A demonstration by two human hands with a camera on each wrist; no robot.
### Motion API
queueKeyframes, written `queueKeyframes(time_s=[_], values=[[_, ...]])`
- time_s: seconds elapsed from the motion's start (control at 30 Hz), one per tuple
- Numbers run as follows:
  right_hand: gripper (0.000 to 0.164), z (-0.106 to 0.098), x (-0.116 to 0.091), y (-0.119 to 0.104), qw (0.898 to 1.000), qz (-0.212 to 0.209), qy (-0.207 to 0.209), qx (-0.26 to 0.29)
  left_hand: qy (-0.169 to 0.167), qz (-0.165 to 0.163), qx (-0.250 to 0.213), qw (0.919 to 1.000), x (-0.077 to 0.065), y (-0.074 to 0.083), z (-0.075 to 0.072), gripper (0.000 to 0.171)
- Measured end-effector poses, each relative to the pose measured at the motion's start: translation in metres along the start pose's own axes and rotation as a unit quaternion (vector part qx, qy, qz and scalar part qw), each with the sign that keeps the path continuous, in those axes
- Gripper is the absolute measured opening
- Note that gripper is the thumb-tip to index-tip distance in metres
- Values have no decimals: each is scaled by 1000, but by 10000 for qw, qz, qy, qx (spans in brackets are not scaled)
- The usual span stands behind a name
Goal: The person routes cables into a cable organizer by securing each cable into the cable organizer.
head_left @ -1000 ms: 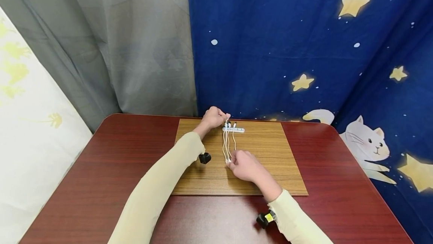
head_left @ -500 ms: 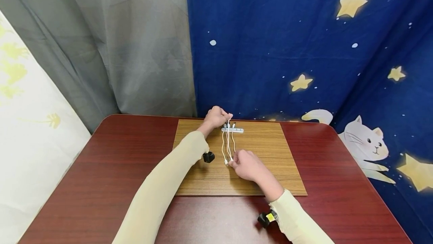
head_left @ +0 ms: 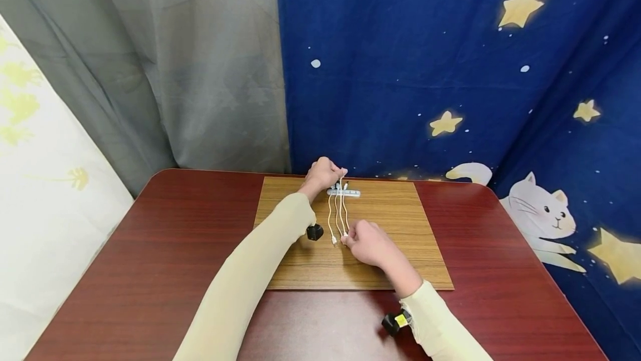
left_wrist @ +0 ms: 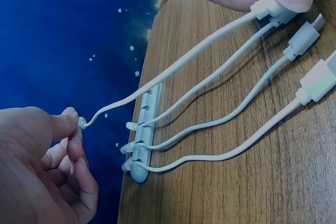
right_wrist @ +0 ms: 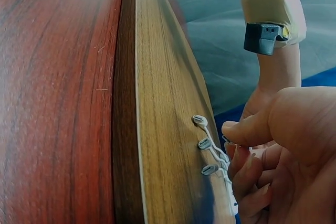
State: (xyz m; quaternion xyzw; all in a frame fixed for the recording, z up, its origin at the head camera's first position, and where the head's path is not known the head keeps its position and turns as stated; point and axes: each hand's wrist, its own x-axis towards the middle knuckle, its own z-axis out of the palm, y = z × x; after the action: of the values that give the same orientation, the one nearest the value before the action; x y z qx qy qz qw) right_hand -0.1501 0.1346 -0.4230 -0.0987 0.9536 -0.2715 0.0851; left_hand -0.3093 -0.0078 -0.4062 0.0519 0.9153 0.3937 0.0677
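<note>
A thin white USB cable point(left_wrist: 184, 59) is stretched between my two hands. My left hand point(head_left: 322, 171) pinches its far end beyond the board's back edge, between thumb and index finger. Nearer me, my right hand point(head_left: 369, 243) pinches the white connector point(left_wrist: 266, 4) at the other end. The held cable passes above a pale blue cable clip strip point(left_wrist: 149, 109), which sits near the board's back edge. Three other white cables lie in slots of the strip, their connectors pointing toward me. One loose plug point(left_wrist: 304, 39) lies just beside my right fingers.
Under the strip is a wood-grain board point(head_left: 400, 238) on a dark red table point(head_left: 200, 205). Grey and blue curtains point(head_left: 350, 72) hang directly behind the table's back edge. A black wrist camera point(head_left: 314, 232) is strapped to my left sleeve.
My left hand has shifted right along the strip, and the held cable has moved right with it. My right hand has edged slightly right, separating from the leftmost plug.
</note>
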Motion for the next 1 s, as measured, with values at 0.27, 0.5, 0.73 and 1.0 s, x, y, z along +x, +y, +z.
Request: queueKeyframes(time_s=[0.27, 0.5, 0.73, 1.0], values=[[28, 1, 1, 0, 9999, 13, -9, -141, -25, -18, -24, 10000, 3, 4, 7, 31], [26, 2, 2, 0, 9998, 26, -59, -207, -70, 130, 43, 9999, 1, 7, 9, 32], [28, -4, 0, 2, 9997, 98, -42, -235, 31, 113, 223, 9997, 5, 9, 14, 31], [28, -7, -2, 7, 9993, 140, -25, -339, 160, -52, 487, 9987, 6, 7, 23, 28]])
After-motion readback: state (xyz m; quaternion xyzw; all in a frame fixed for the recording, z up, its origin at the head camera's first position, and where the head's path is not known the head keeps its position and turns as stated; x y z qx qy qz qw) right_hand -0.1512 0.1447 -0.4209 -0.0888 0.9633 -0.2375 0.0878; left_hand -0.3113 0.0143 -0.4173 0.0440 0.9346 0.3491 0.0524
